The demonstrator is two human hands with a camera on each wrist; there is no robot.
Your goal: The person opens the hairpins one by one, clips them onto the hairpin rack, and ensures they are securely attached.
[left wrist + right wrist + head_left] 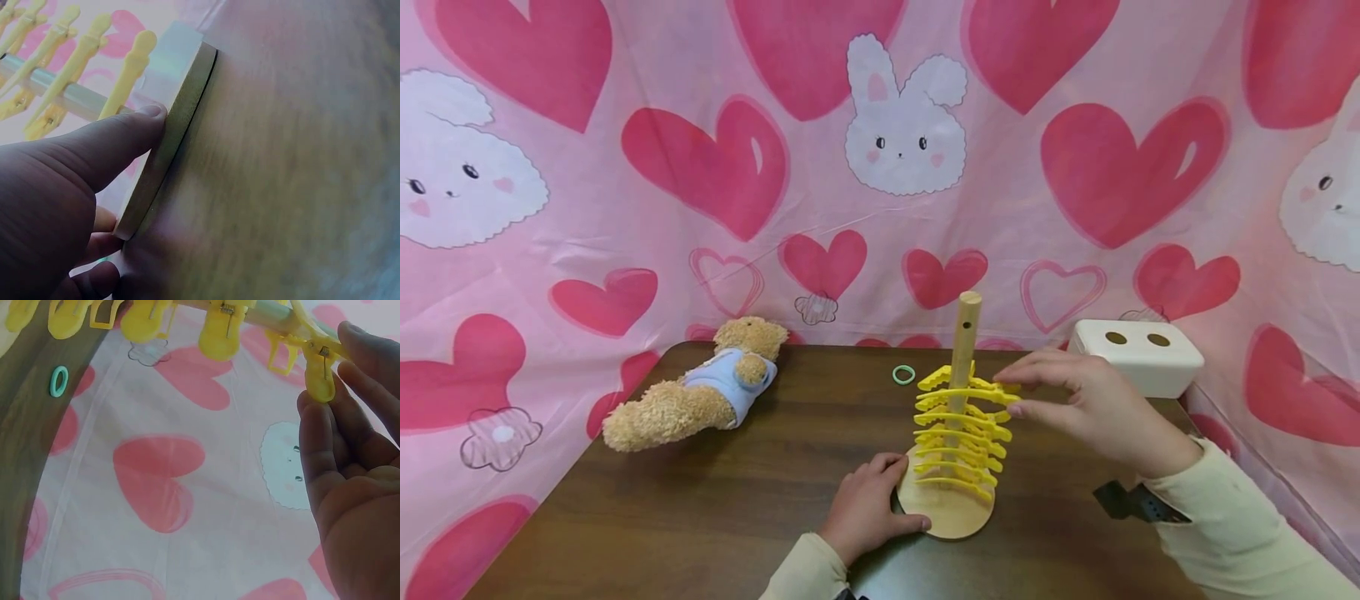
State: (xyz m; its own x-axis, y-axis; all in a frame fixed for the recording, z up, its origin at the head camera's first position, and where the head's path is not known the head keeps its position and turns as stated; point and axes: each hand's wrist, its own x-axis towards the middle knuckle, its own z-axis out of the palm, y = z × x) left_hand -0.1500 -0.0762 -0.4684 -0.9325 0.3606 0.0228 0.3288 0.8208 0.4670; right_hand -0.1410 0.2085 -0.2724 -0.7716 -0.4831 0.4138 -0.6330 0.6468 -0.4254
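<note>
A round wooden stand (951,521) with an upright post (967,329) stands on the table. Several yellow clips (958,433) are stacked around the post; small metal springs show on them in the right wrist view. My left hand (867,507) grips the stand's base at its left edge, the thumb on its rim (169,140). At the top of the stack, my right hand (1086,404) pinches the right end of the uppermost yellow clip (320,378) between thumb and fingers. The post's upper part rises bare above the clips.
A teddy bear (700,396) in a light blue top lies at the table's left. Behind the stand lies a small green ring (903,375). A white box (1138,358) with two round holes sits at the back right. A pink heart-print cloth (880,217) hangs behind the table (700,517).
</note>
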